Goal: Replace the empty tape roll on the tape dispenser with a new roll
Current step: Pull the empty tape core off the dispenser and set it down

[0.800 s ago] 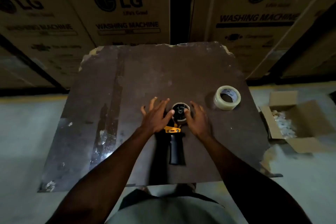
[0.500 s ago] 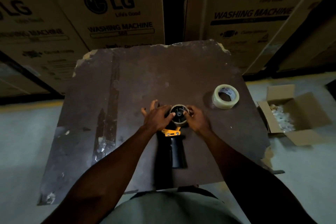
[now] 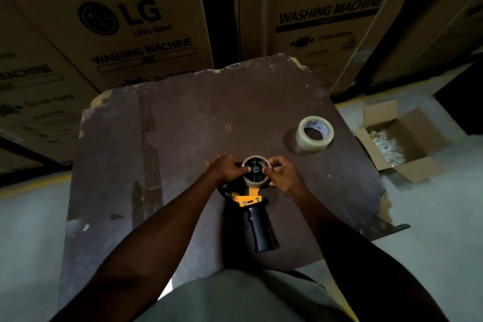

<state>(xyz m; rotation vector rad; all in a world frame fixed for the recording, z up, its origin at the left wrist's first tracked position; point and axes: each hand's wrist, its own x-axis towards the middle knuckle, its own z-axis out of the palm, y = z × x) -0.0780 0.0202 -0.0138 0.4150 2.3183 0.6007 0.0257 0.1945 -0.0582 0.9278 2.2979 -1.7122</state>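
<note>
Both hands, left hand (image 3: 228, 168) and right hand (image 3: 282, 174), have their fingers clamped on the empty tape core (image 3: 255, 172) of the tape dispenser (image 3: 252, 200); next, I think, it must be pulled off.

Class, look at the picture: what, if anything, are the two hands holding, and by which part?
Both hands, left and right, grip the empty roll on the tape dispenser, by its opposite rims.

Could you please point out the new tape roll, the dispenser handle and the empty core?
new tape roll (image 3: 303, 138): head view, outer tape wall.
dispenser handle (image 3: 260, 230): head view, black grip, mid-length.
empty core (image 3: 252, 182): head view, near outer wall.
</note>
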